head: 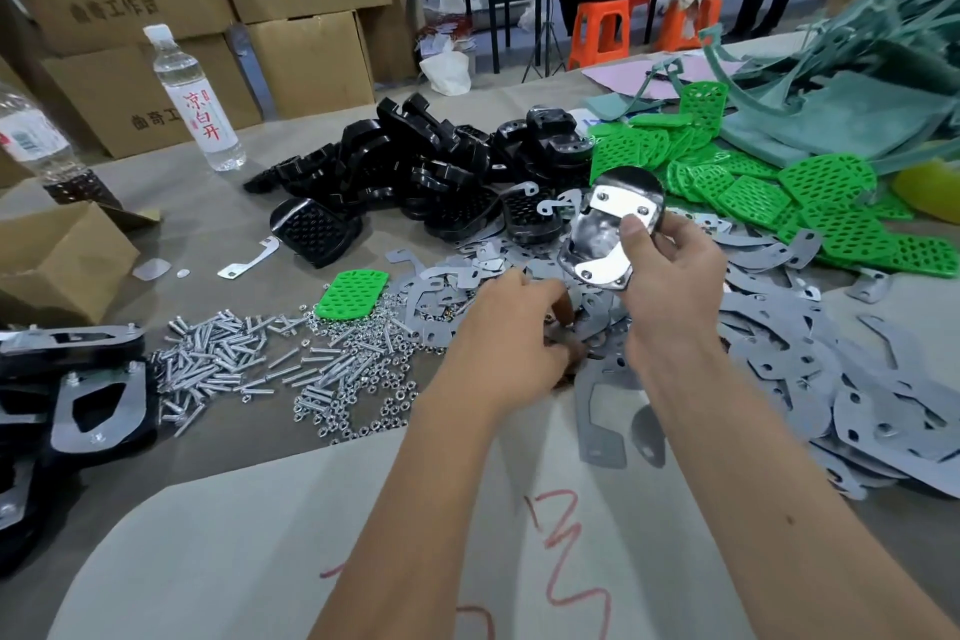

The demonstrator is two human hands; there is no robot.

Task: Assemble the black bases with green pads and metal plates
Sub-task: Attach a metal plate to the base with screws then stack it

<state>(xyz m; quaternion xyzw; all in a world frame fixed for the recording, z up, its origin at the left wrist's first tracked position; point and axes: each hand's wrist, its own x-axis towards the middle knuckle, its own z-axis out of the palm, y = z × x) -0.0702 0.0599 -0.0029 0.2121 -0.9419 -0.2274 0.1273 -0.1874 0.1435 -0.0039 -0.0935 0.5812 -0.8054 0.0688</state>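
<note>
Black base (597, 237) with shiny metal plates (623, 203) on it is held up in the right hand (670, 270), thumb and fingers pinched around its edge, above the grey plate pile (810, 359). Left hand (511, 322) is down in that pile, fingers curled among the plates, can't tell if it's got one. Screws and nuts (291, 364) lie just to the left.

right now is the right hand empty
No, the right hand holds up a black base with shiny metal plates on it.

Bare table (363, 535) lies nearest; screws (249, 359), metal plates (831, 379) and black bases (415, 161) crowd beyond.
</note>
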